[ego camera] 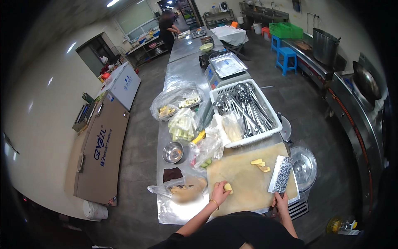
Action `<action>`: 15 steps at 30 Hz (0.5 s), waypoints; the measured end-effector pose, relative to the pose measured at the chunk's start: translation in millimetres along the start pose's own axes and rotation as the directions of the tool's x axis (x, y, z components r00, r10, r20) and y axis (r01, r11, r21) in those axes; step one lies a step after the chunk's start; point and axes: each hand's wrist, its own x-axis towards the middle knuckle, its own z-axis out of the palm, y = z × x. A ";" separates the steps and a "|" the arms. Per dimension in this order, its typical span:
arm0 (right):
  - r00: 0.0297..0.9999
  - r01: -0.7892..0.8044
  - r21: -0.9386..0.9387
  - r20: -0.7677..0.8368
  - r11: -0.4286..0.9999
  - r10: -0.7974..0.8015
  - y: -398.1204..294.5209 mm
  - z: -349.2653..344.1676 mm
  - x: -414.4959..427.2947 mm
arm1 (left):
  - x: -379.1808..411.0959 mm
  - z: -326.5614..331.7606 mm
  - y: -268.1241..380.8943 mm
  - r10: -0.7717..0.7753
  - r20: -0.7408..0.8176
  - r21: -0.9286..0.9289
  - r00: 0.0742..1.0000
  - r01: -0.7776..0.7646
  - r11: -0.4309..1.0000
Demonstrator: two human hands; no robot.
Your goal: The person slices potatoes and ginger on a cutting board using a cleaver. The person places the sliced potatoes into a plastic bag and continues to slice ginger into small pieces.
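Observation:
My left hand (220, 193), with a bangle at the wrist, holds a pale yellow peeled piece of food (228, 188) on the left part of the cutting board (242, 174). My right hand (280, 202) grips the handle of a broad-bladed cleaver (279, 174) over the board's right side, its blade pointing away from me. Several yellowish slices or peelings (260, 164) lie on the board near its far edge, left of the blade. Left of my left hand, an open plastic bag (186, 190) holds tan food pieces that I cannot make out.
Beyond the board stands a white plastic basket (276, 124) of metal ladles. A steel bowl (173, 152), bagged cut vegetables (182, 124) and a scale (214, 77) with a tray (228, 64) share the steel table. A lidded container (303, 168) stands right. A person (167, 28) works at the far end.

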 end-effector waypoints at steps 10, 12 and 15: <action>1.000 0.002 -0.019 -0.017 1.000 -0.002 -3.4 3.3 -3.4 | -6.4 -8.4 21.5 0.074 0.037 0.061 0.997 -0.076 0.995; 1.000 0.009 -0.031 -0.018 0.999 -0.009 0.7 -0.7 -2.2 | -6.1 0.7 8.5 0.172 -0.004 0.049 0.985 -0.171 0.984; 0.999 0.030 -0.021 0.012 0.999 -0.030 -1.1 0.3 3.1 | -1.3 10.4 -4.7 0.016 0.041 -0.286 0.999 -0.004 0.958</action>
